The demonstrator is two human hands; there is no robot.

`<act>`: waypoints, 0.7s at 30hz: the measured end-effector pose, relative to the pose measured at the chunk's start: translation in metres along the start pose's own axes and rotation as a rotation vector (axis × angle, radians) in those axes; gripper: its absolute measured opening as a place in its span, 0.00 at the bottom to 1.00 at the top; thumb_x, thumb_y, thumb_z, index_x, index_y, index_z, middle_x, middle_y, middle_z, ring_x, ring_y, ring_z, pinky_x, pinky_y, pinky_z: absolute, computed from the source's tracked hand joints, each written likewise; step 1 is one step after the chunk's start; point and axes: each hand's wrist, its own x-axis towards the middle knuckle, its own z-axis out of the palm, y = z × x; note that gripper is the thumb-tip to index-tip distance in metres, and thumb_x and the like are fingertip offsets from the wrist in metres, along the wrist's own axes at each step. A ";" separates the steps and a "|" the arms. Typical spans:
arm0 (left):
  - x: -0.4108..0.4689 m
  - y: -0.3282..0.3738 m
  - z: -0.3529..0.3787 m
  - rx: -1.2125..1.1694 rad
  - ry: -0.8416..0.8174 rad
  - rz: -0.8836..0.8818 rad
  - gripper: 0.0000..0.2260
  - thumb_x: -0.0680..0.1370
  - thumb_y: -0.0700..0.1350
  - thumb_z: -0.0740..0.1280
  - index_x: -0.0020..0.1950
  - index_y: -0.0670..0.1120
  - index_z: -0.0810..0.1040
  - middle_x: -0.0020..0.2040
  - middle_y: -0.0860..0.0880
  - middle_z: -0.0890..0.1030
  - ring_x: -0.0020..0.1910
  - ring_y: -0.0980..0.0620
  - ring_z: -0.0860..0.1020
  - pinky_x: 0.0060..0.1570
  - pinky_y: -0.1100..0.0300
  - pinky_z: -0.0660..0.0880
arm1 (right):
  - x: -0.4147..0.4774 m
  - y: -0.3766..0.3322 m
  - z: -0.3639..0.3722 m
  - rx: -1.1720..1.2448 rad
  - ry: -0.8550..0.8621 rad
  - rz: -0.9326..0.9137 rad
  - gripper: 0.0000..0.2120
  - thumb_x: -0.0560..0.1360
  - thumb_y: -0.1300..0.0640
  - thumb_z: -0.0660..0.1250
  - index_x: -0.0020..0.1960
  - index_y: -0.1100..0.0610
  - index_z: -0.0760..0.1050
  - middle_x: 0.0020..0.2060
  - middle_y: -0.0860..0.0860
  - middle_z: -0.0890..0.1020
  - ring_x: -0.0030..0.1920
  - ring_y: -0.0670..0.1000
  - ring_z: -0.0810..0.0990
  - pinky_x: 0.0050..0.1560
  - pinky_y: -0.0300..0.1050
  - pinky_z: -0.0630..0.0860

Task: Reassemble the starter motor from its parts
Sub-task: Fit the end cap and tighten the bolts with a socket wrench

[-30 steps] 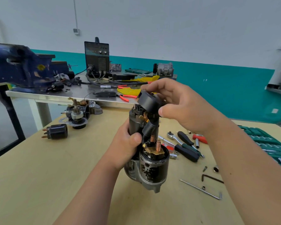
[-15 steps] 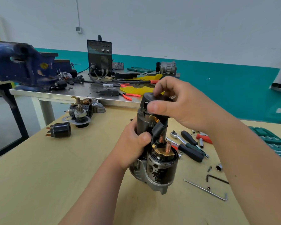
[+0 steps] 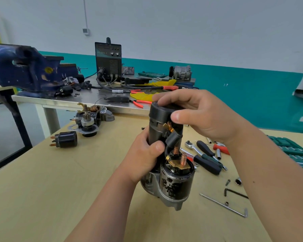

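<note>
The starter motor [image 3: 171,182] stands upright on the wooden table [image 3: 42,198], its solenoid with copper studs facing me. My left hand [image 3: 143,154] grips the dark motor body from the left. My right hand [image 3: 198,114] holds the black end cap [image 3: 160,111] on top of the motor body, fingers over it and thumb on its front. Further left lie a second solenoid [image 3: 66,139] and a partly stripped starter assembly [image 3: 90,119].
Ratchet, screwdrivers [image 3: 208,159], sockets, small screws and hex keys [image 3: 224,205] lie right of the motor. A green tool case [image 3: 292,151] sits at the right edge. Behind stands a steel bench with a blue vise [image 3: 28,70], a welder [image 3: 108,62] and red pliers.
My right hand brought the end cap down from a tilted position above the motor onto the top of its body. The left hand kept its grip.
</note>
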 end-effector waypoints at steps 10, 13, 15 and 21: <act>0.000 -0.002 0.004 0.060 0.002 0.040 0.42 0.65 0.78 0.58 0.57 0.41 0.75 0.48 0.49 0.81 0.48 0.53 0.78 0.47 0.55 0.76 | -0.001 0.007 0.014 0.105 0.129 0.014 0.12 0.73 0.54 0.61 0.39 0.46 0.83 0.52 0.48 0.84 0.57 0.50 0.80 0.60 0.52 0.75; 0.000 -0.004 0.005 0.062 0.000 0.049 0.42 0.66 0.78 0.57 0.57 0.40 0.75 0.48 0.46 0.81 0.47 0.51 0.79 0.47 0.55 0.76 | 0.003 -0.001 0.013 -0.050 0.150 0.037 0.13 0.75 0.50 0.61 0.37 0.45 0.82 0.48 0.45 0.84 0.50 0.48 0.82 0.54 0.47 0.79; 0.000 -0.004 0.004 0.053 0.002 0.043 0.43 0.66 0.78 0.57 0.57 0.40 0.75 0.48 0.43 0.81 0.48 0.45 0.79 0.48 0.50 0.76 | 0.003 -0.004 0.016 -0.133 0.163 0.022 0.11 0.75 0.50 0.60 0.41 0.44 0.81 0.43 0.41 0.84 0.45 0.43 0.81 0.47 0.38 0.78; 0.001 -0.003 0.003 0.079 0.015 0.024 0.37 0.70 0.74 0.58 0.55 0.41 0.75 0.43 0.52 0.79 0.43 0.56 0.77 0.42 0.58 0.73 | 0.003 -0.003 0.021 -0.143 0.209 0.024 0.14 0.75 0.51 0.57 0.44 0.43 0.81 0.40 0.37 0.82 0.43 0.39 0.80 0.43 0.31 0.74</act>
